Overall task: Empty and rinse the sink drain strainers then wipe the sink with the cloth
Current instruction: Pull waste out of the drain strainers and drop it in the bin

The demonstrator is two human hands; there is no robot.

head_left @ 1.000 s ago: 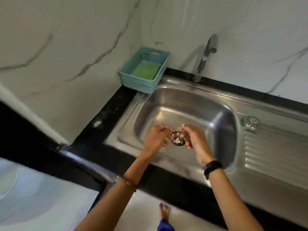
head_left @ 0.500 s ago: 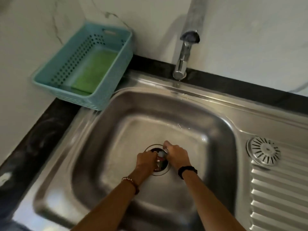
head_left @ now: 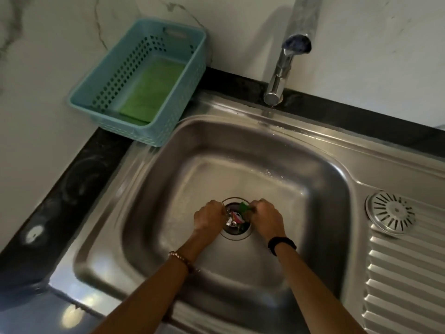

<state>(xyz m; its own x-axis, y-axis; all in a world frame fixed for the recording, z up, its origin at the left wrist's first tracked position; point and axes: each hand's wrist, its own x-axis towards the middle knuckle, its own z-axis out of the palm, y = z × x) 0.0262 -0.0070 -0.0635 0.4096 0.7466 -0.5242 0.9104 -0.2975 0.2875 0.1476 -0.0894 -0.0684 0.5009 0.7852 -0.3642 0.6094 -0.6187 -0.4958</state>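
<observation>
Hands have dropped from above the basin down to the drain: a second ago they held a small round strainer up between them, and now the left hand (head_left: pixel 209 219) and right hand (head_left: pixel 266 219) sit on opposite edges of the drain strainer (head_left: pixel 237 220), fingers curled at its rim. Whether they grip the rim or only press on it cannot be told, as the fingertips are hidden. Between the hands the strainer's cup shows scraps, something green, a bit of foil and a pink piece, so it looks not yet emptied. A judgement: either the basket is being lifted out for dumping or a part is being seated back, and rinsing has not begun, since no water runs from the tap (head_left: pixel 286 56) beyond the hands. A second strainer (head_left: pixel 391 214) lies flat on the drainboard to the right of the right hand. The green cloth (head_left: pixel 151 89) rests in the teal basket (head_left: pixel 113 75) on the tabletop, well beyond the left hand, untouched.
</observation>
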